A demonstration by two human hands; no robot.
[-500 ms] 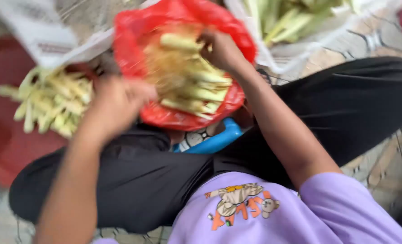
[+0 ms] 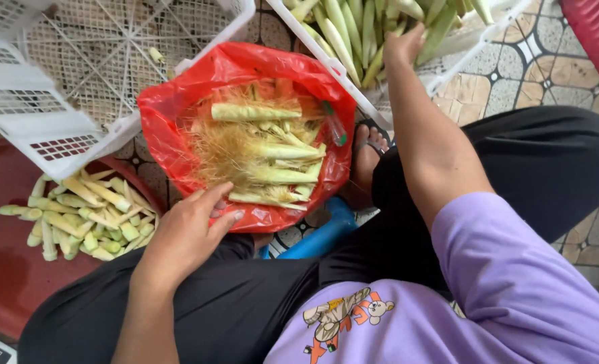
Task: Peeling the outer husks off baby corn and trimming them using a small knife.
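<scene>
Right grip [image 2: 402,46] grasps unhusked corn [image 2: 353,27]; left hand [image 2: 188,232] touches red bag [image 2: 245,67].

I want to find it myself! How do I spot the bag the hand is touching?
Start at the big white lattice crate at top left. Just right of it, ahead of the person's knees, sits the red plastic bag, with the left hand on its near rim. Nothing else is red and crinkly, stuffed with husks and golden silk.

husks in bag [image 2: 178,114], tray [image 2: 3,290] left, basket [image 2: 448,67] right
</scene>
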